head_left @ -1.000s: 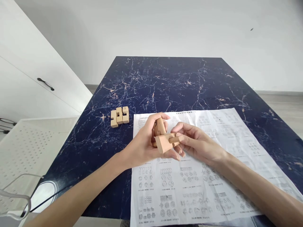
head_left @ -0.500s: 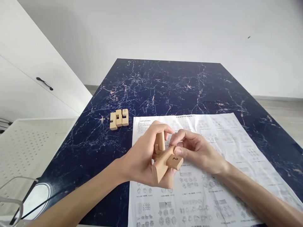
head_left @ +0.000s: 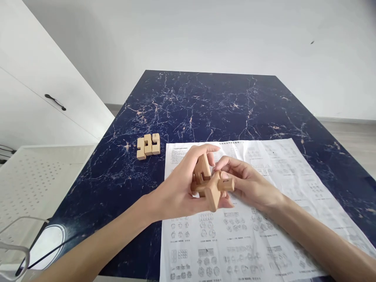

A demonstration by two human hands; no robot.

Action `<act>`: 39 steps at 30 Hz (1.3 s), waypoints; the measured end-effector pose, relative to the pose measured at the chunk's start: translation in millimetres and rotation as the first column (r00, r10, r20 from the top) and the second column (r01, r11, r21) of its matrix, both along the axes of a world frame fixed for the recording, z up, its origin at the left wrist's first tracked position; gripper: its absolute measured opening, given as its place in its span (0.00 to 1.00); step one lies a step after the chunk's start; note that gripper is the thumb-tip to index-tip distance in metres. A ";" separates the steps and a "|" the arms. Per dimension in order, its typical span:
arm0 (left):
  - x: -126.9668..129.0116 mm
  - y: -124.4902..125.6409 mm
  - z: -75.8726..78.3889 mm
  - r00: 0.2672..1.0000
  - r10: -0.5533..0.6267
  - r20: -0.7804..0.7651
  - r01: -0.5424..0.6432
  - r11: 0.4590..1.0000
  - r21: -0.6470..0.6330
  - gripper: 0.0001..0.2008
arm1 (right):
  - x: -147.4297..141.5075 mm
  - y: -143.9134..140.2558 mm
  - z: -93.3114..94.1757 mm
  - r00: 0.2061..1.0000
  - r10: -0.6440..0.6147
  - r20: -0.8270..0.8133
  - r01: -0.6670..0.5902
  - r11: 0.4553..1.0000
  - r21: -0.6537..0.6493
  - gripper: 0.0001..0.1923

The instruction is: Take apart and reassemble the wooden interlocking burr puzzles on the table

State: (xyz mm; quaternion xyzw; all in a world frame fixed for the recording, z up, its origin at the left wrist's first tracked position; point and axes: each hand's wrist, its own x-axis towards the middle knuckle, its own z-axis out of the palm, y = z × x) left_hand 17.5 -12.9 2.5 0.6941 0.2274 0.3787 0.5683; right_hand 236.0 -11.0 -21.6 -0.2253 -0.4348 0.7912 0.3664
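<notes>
A cluster of interlocked wooden puzzle bars (head_left: 210,182) is held in the air above a printed instruction sheet (head_left: 258,219). My left hand (head_left: 176,188) wraps around the cluster from the left, thumb over the upright bar. My right hand (head_left: 249,184) grips a bar that sticks out to the right, pinching it with thumb and fingers. A second group of several notched wooden pieces (head_left: 148,145) lies on the dark marble table (head_left: 205,105), up and to the left of my hands.
A white perforated surface (head_left: 38,176) adjoins the table's left edge. White cabinet doors with a black handle (head_left: 55,102) stand further left. A thin cable loop (head_left: 17,250) lies at the bottom left. A white wall backs the table.
Both hands have turned the wooden cluster, so its bars point differently. The numbered end seen half a second ago now faces away. The loose pieces on the table have not moved.
</notes>
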 end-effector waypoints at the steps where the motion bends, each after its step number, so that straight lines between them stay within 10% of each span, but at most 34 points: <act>1: -0.9 0.4 2.5 1.000 -0.013 -0.012 0.012 1.000 -0.028 0.38 | 0.6 0.9 0.2 1.000 0.001 -0.006 -0.001 1.000 -0.013 0.03; 39: -4.0 -2.9 5.2 0.991 -0.006 -0.132 0.006 1.000 0.002 0.32 | 3.5 -0.7 -2.4 0.999 -0.024 0.033 0.031 0.973 -0.227 0.12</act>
